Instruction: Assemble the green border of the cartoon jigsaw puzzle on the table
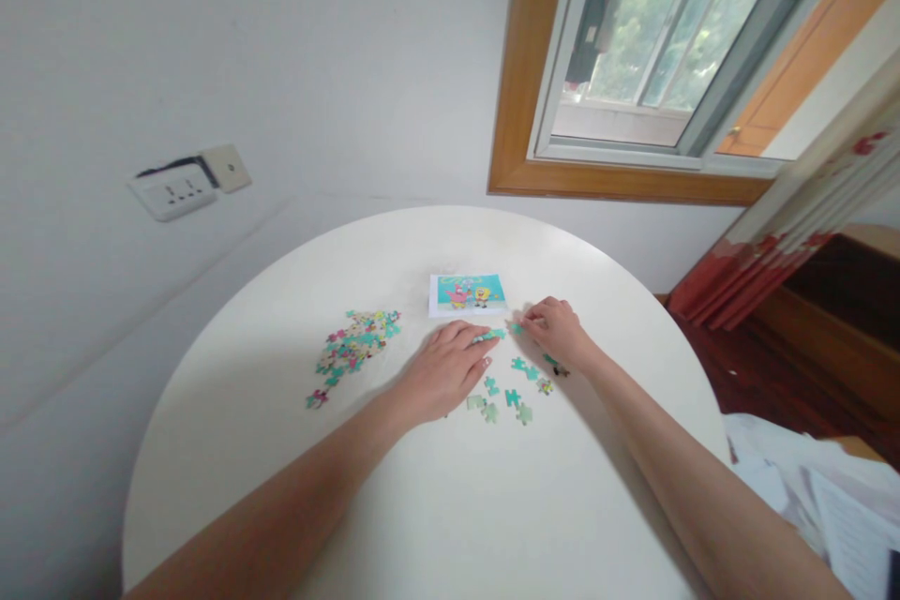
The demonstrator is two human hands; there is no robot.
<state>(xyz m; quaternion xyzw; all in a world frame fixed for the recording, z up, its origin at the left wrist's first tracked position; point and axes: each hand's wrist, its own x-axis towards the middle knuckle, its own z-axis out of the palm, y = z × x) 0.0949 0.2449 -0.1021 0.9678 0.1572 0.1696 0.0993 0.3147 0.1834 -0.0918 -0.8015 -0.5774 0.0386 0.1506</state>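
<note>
My left hand (444, 367) lies flat with its fingers stretched out. Its fingertips rest on a short strip of joined teal puzzle pieces (496, 335), part of which they hide. Just to the right, my right hand (557, 330) pinches a teal puzzle piece (515, 328) close to the strip's right end. Behind both hands lies a printed picture card (470, 294) with a pink and a yellow cartoon figure. Nearer me, several loose pieces are scattered, among them a teal piece (513, 398) and a pale green piece (524, 413).
A heap of mixed puzzle pieces (358, 342) lies on the left of the round white table (450, 506). The table's far edge is close to a wall with a socket (175, 192) and a window (653, 37). Papers (816, 487) are stacked at the lower right.
</note>
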